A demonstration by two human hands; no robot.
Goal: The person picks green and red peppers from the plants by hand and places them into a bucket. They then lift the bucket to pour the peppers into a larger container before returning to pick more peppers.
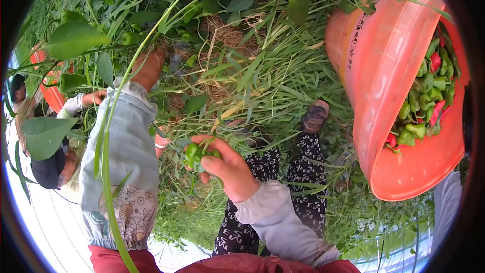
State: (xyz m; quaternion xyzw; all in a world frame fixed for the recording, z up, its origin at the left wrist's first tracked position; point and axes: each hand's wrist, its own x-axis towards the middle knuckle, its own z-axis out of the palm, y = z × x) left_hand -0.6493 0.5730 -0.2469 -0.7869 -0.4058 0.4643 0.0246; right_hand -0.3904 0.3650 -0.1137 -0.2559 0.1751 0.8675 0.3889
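Observation:
My left hand (149, 68) reaches into the pepper plants at the upper left, its fingers hidden among leaves. A loose light-blue sleeve covers that forearm. Green peppers (194, 155) sit in my right hand (225, 164) near the middle of the view, thumb and fingers closed round them. Below and right of this hand are my patterned trouser legs. Several green peppers (130, 38) hang on plants above my left hand. A large orange bucket (371, 65) lies tilted at the right, holding many green and some red peppers (427, 91).
At the left edge are co-workers, one in a dark cap (48, 169), with a bare hand (94, 98) near my left sleeve. Another orange container (52, 88) stands behind them. Long grass (283, 78) covers the ground, and a long green blade (107, 172) crosses in front of my left arm.

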